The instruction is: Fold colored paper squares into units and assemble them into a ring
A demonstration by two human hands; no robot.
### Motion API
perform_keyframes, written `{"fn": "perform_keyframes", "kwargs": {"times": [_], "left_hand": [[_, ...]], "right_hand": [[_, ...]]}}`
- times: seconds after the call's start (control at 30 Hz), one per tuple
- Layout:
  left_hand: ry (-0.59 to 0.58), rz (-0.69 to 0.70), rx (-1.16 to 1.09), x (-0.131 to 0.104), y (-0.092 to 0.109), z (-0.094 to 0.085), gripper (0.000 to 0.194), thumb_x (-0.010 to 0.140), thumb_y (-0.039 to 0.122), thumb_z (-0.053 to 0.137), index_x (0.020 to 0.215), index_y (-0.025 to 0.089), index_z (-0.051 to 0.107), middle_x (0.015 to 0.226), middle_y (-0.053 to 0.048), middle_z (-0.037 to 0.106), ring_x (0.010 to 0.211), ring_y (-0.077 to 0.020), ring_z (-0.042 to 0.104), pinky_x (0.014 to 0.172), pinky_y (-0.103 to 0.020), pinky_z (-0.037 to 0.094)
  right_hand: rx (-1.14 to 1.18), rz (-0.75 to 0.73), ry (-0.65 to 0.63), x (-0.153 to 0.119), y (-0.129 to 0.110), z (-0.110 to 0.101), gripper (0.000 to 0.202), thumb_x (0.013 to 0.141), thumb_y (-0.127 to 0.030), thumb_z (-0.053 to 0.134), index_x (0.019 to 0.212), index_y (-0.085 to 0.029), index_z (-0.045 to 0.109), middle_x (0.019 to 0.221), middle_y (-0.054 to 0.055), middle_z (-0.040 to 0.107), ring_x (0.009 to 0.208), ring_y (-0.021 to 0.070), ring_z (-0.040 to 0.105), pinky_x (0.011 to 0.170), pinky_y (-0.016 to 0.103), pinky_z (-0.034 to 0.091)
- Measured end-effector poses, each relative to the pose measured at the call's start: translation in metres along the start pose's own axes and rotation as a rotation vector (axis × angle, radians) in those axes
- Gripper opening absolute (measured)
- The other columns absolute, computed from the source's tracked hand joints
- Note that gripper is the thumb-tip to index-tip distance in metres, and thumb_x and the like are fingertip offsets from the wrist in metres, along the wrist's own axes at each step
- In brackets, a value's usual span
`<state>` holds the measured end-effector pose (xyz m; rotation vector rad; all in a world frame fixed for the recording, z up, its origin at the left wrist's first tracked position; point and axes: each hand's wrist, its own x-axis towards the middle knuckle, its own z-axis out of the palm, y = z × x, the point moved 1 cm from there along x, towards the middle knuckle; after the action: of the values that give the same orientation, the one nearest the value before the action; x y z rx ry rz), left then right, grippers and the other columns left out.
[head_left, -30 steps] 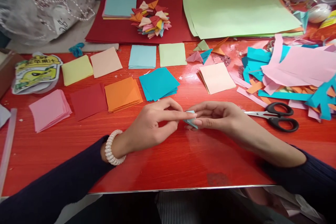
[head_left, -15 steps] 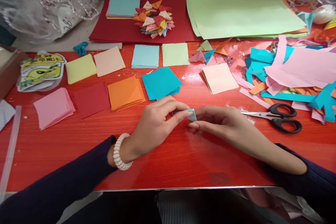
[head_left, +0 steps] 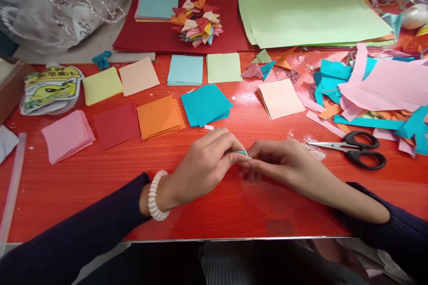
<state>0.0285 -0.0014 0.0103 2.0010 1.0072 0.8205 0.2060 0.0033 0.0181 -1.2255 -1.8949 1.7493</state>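
Between my two hands is a small piece of folded light blue paper [head_left: 240, 152], mostly covered by fingers. My left hand [head_left: 209, 160], with a coiled band on its wrist, pinches it between thumb and fingers. From the other side, my right hand [head_left: 284, 158] has its thumb and fingertips closed at the paper's right end, touching the left fingertips. Just beyond the left hand lies a stack of teal paper squares [head_left: 206, 104]. The black-handled scissors [head_left: 354, 146] rest to the right of my right hand, blades pointing towards it.
Stacks of orange [head_left: 158, 118], red [head_left: 117, 125] and pink paper squares [head_left: 67, 136] lie to the left. A peach stack [head_left: 281, 99] sits beyond my right hand. Paper scraps [head_left: 384, 84] pile up at right. A folded paper ring [head_left: 197, 22] stands at the back.
Both hands have drawn slightly nearer to me and closer together. The blue paper's pointed face showed before; now only a narrow edge shows, and the right fingertips meet the left.
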Motion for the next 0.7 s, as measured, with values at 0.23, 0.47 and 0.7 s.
{"fn": "perform_keyframes", "kwargs": {"times": [0.23,0.47,0.7], "left_hand": [[-0.082,-0.02,0.029,0.0018,0.0013,0.0009,0.015,0.085,0.022,0.054,0.073,0.015,0.05,0.072,0.001,0.048,0.066,-0.0093,0.044,0.063,-0.022,0.038],[-0.042,0.084,0.017,0.0008,0.0041,0.0022,0.026,0.089,0.024,0.048,0.064,0.017,0.042,0.064,0.002,0.044,0.059,-0.0101,0.039,0.058,-0.023,0.036],[-0.058,0.056,0.018,-0.0012,0.0062,0.0011,0.027,0.087,0.021,0.05,0.062,0.016,0.042,0.062,0.003,0.043,0.059,-0.0091,0.039,0.056,-0.022,0.035]], "right_hand": [[-0.042,-0.009,-0.025,0.0006,0.0021,0.0028,0.025,0.085,-0.039,0.05,0.073,-0.017,0.057,0.065,0.001,0.063,0.057,0.0115,0.06,0.056,0.023,0.045],[-0.106,-0.061,-0.05,-0.0013,0.0006,0.0064,0.023,0.087,-0.035,0.048,0.072,-0.018,0.054,0.059,-0.001,0.062,0.054,0.0103,0.059,0.053,0.021,0.042],[-0.029,-0.054,-0.089,-0.0028,0.0034,0.0067,0.023,0.086,-0.037,0.049,0.074,-0.017,0.053,0.062,-0.001,0.061,0.058,0.011,0.06,0.055,0.022,0.045]]}}
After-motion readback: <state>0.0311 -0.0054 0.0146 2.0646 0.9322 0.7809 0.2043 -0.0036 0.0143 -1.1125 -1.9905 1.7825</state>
